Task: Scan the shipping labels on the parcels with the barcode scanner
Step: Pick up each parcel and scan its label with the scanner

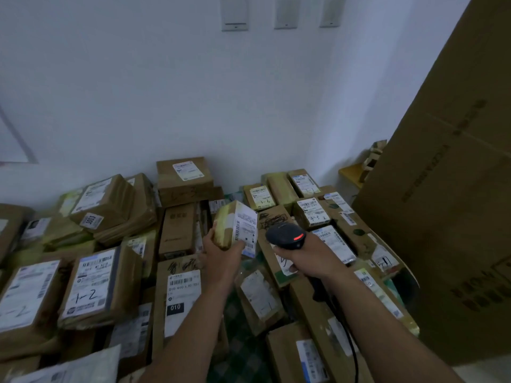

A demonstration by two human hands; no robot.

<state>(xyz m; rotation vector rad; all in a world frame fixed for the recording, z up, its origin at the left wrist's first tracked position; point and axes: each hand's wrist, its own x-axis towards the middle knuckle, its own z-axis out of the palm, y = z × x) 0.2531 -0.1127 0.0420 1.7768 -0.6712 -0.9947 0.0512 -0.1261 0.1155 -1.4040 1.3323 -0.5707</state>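
Nearest the camera, well below the small parcel (225, 228), a strip of green patterned floor (243, 341) is seen between two bare forearms. A black cable (351, 344) is seen hanging from the handle of the barcode scanner (286, 235), below and to the right of the parcel. Below and to the left of the parcel, a long box (179, 299) marked 010 is laid flat. Further left of it, a box (94, 286) marked 1-2 is propped at a tilt.

The small parcel is held up off the pile, tilted, and is gripped from beneath by the left hand (221, 254), with the thumb on its taped side and the fingers curled under it. Its white shipping label (244, 226) is turned towards the right. Just beside the parcel on that side, the scanner is grasped by its handle in the right hand (307, 258). A red light is shown on its dark head, which is near the label but apart from it.

Behind the parcel, many more labelled boxes are heaped against a white wall (166, 92), with one box (184, 175) stacked highest. Far to the parcel's right, a tall cardboard carton (456, 189) is leaned. High above the parcel, three white plates (235, 13) are fixed to the wall.
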